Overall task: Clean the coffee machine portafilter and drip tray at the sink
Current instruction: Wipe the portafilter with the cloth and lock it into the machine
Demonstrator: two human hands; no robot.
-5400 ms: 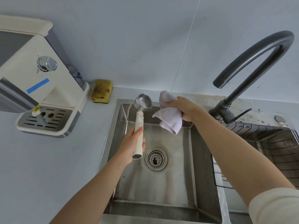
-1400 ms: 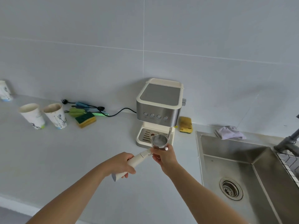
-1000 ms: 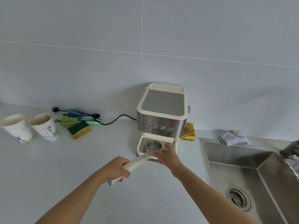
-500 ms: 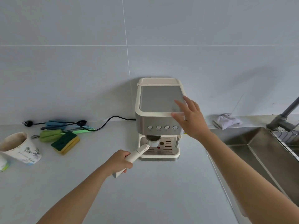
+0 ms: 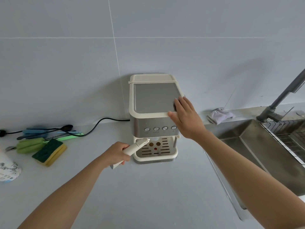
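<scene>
- Grips the cream handle of the portafilter [image 5: 134, 147] in the left hand [image 5: 117, 154], fingers curled round it, low and left of the coffee machine [image 5: 154, 98].
- Runs the portafilter's long axis from lower left, at the hand, up and right to its metal end, tucked under the machine's front overhang; basket hidden there, so seating cannot be told.
- Finds the drip tray [image 5: 155, 158] seated at the machine's foot, just right of the left hand and nearer to it than to the other.
- Presses the right hand [image 5: 185, 119] flat, fingers straight, on the machine's top right front corner, holding nothing.
- Calls, by judgement, for a sideways swing of the handle about its metal end while the right hand braces the body.
- Places the sink [image 5: 247, 144] well to the right, beyond the right arm.
</scene>
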